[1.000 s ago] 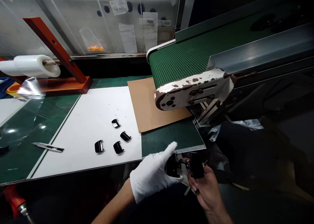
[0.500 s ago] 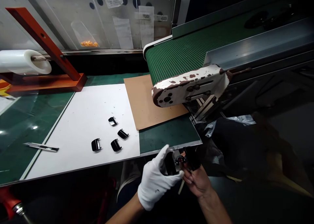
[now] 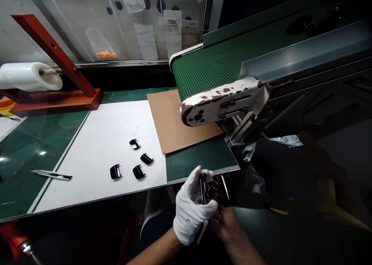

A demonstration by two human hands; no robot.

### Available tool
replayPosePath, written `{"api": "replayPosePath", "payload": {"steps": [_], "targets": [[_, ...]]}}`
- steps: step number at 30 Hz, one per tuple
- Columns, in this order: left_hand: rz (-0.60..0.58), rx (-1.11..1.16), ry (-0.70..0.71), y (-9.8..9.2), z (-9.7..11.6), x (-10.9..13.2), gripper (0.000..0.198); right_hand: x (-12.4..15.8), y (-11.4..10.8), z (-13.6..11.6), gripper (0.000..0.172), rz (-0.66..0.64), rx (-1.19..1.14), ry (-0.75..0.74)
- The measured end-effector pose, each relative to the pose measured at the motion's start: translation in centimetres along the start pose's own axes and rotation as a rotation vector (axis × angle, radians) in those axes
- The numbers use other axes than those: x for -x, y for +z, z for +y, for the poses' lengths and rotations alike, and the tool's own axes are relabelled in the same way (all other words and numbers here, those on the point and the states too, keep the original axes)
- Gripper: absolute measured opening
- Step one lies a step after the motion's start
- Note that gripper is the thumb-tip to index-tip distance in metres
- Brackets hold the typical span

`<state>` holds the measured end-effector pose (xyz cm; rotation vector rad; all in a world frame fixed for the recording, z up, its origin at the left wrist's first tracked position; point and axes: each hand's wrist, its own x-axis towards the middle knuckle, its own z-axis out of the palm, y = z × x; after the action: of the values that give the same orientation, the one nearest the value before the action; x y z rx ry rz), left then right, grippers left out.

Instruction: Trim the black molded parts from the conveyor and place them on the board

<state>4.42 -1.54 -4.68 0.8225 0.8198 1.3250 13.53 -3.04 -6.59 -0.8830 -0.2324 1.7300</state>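
In front of the table edge, my left hand (image 3: 190,210), in a white glove, is closed on a glossy black plastic part (image 3: 203,189), its thumb and fingers at opposite ends. My bare right hand (image 3: 226,226) is closed just beside it, partly in shadow, on a second glossy black piece (image 3: 225,189). Dark thin shapes lie between the two pieces; whether they are joined I cannot make out. A pale thin strip (image 3: 202,232) shows below the hands. Several small black plastic parts with short pins (image 3: 138,172) lie on the white sheet (image 3: 101,137).
A craft knife (image 3: 52,174) lies at the left of the sheet. Behind stands a red-brown wooden holder (image 3: 58,102) with a clear film roll (image 3: 31,77). A green conveyor belt (image 3: 209,69) overhangs brown cardboard (image 3: 171,129). A red-handled tool (image 3: 13,236) is at lower left.
Both hands have turned the black pieces, so the left one now appears edge-on. My left hand has shifted slightly right, and my right hand slightly down and left.
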Motion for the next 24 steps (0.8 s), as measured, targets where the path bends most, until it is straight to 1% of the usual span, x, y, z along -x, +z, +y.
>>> {"api": "replayPosePath", "payload": {"steps": [3,7,10,12,14,17,19,21,24], "targets": [[-0.025,0.004,-0.013,0.3,0.5,0.1,0.072,0.0,0.0,-0.1,0.038,0.057,-0.011,-0.031],[-0.055,-0.047,-0.010,-0.2,1.0,0.1,0.075,0.1,0.1,-0.6,0.038,0.133,0.002,-0.090],[-0.096,-0.156,-0.020,-0.6,1.5,-0.1,0.065,0.5,0.3,-1.0,0.038,0.192,0.026,-0.159],[-0.132,-0.236,-0.044,-0.7,2.2,-0.4,0.056,0.9,0.5,-1.4,0.035,0.216,0.061,-0.208],[-0.199,-0.337,-0.065,-0.6,3.4,-0.9,0.051,1.2,0.7,-1.8,0.031,0.227,0.110,-0.258],[-0.383,-0.567,-0.069,-0.3,5.5,-1.5,0.039,1.5,0.9,-2.5,0.030,0.221,0.199,-0.338],[-0.485,-0.716,-0.025,-0.3,6.6,-1.8,0.029,1.6,0.6,-2.9,0.027,0.208,0.273,-0.376],[-0.535,-0.841,0.047,-0.5,7.2,-2.0,0.025,1.6,0.1,-3.3,0.022,0.188,0.353,-0.396],[-0.581,-1.009,0.120,-1.0,7.1,-2.2,0.025,1.8,-0.9,-3.9,0.017,0.143,0.490,-0.404]]}}
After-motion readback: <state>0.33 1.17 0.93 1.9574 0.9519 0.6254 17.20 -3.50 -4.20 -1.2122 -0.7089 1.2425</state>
